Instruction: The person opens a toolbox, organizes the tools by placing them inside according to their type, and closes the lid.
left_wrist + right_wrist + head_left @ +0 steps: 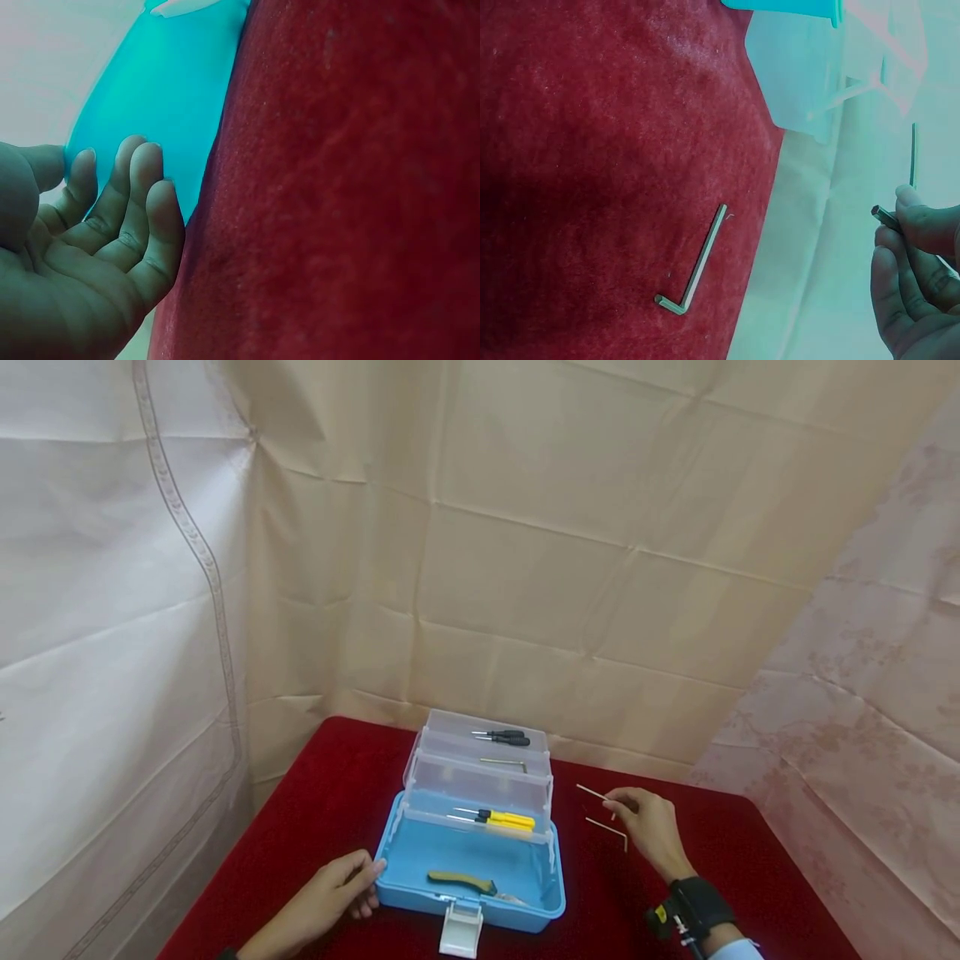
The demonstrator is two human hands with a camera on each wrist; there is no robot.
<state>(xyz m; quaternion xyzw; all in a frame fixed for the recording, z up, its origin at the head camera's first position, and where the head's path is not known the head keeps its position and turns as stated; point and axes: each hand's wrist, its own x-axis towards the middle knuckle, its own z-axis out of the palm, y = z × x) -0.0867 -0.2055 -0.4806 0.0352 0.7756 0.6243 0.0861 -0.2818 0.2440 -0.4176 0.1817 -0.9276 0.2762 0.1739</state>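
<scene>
My right hand (pixel 647 820) pinches an L-shaped hex key (pixel 591 792) between thumb and fingers, above the red cloth. A second hex key (pixel 705 255) lies on the cloth below that hand. My left hand (pixel 341 889) holds the front left corner of a blue toolbox (pixel 420 903), thumb at the rim and fingers along the outer wall. The box stands open, its clear tiered trays (pixel 442 764) folded up and back. Pliers (pixel 459 880) with a yellowish handle lie on its floor. Another hex key (pixel 504 762) sits in a middle tray.
Two yellow-handled screwdrivers (pixel 510 820) lie in the lowest tray, and two black ones (pixel 510 737) in the top tray. The white latch (pixel 461 931) hangs down at the box's front. Pale cloth curtains (pixel 525 568) surround the red-covered table (pixel 330 793).
</scene>
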